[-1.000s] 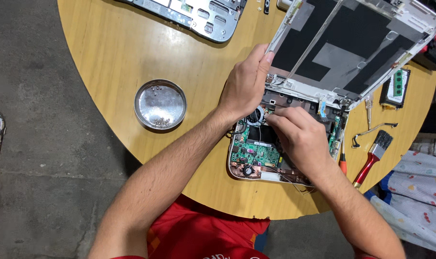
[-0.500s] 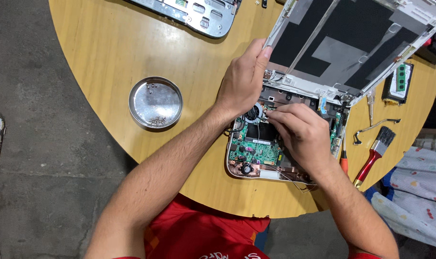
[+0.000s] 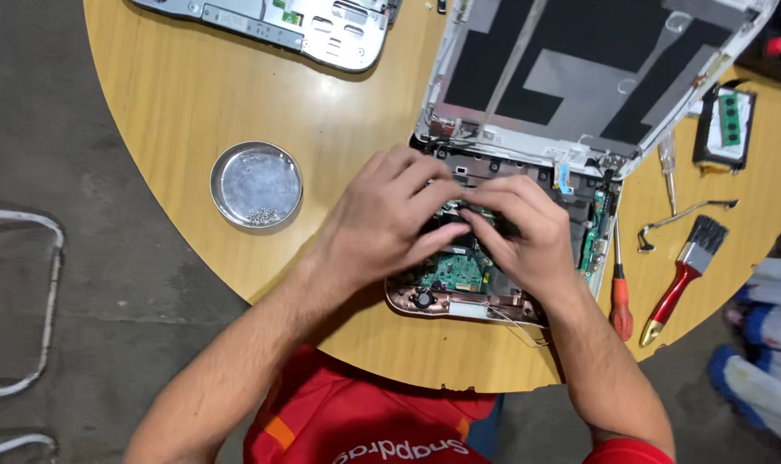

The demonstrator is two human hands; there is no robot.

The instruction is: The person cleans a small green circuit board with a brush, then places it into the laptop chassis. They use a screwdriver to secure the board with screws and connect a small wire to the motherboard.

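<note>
green circuit board (image 3: pixel 456 269), yellow wooden table (image 3: pixel 192 103), silver dish (image 3: pixel 255 184), red-handled brush (image 3: pixel 684 277), orange screwdriver (image 3: pixel 620 296)

Both hands (image 3: pixel 459 219) hide the circuit board's (image 3: pixel 455 271) middle.

Your left hand (image 3: pixel 388 215) and right hand (image 3: pixel 517 234) meet over the circuit board (image 3: pixel 456 271) inside the opened laptop base (image 3: pixel 459 302), which sits on the round table (image 3: pixel 192 103) right in front of you. Behind the base, the lid panel (image 3: pixel 579 77) lies flat. To your left rests a small dish (image 3: pixel 256 184); behind it, a keyboard frame (image 3: pixel 278 21). Right of the base lie a screwdriver (image 3: pixel 620 296), then a brush (image 3: pixel 682 279), with a memory module (image 3: pixel 727 127) farther back
</note>
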